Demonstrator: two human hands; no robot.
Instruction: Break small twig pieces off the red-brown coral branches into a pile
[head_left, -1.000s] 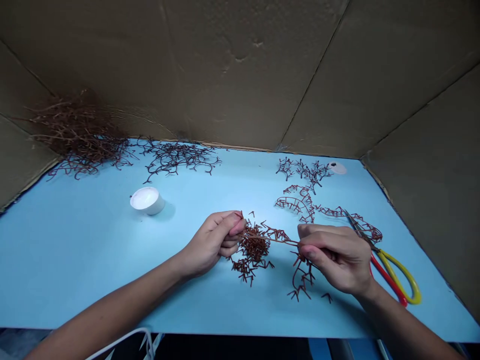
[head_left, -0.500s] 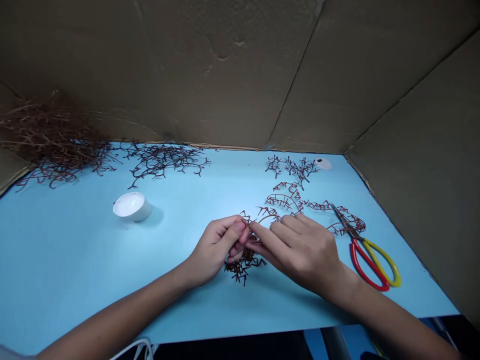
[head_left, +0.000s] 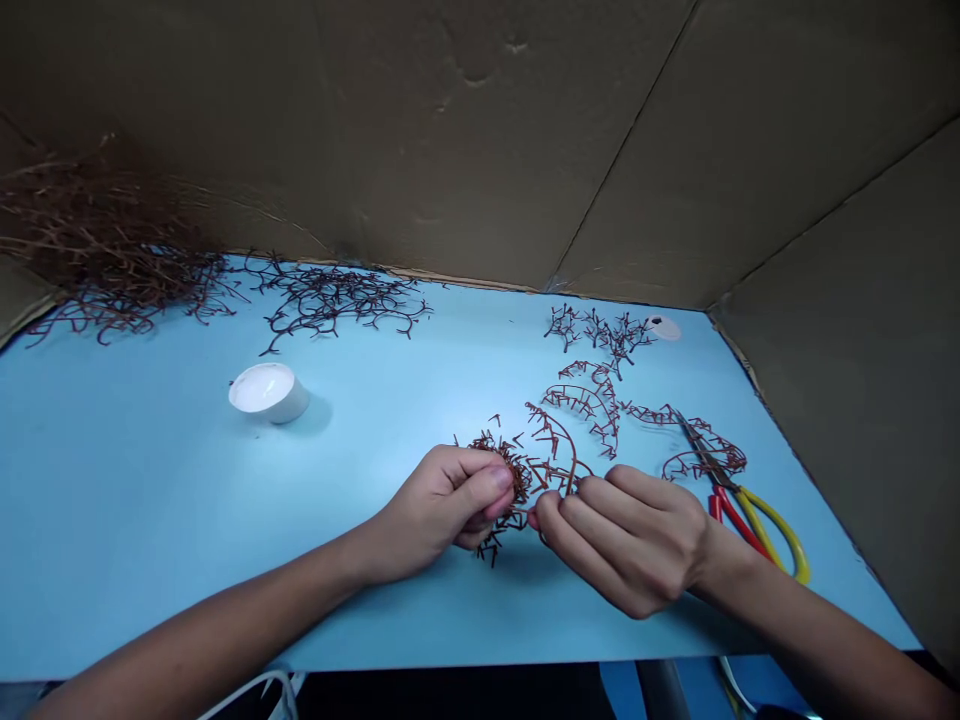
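Your left hand pinches a twig clump; your right hand pinches its branch at 2 o'clock. Light, brittle stuff: grip the branch low down.

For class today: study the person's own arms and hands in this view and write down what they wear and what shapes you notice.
Nothing is worn that shows: the left forearm and right forearm are bare, with no sleeves in view. The left hand and right hand are ungloved and slender, with no ring, watch or band visible.
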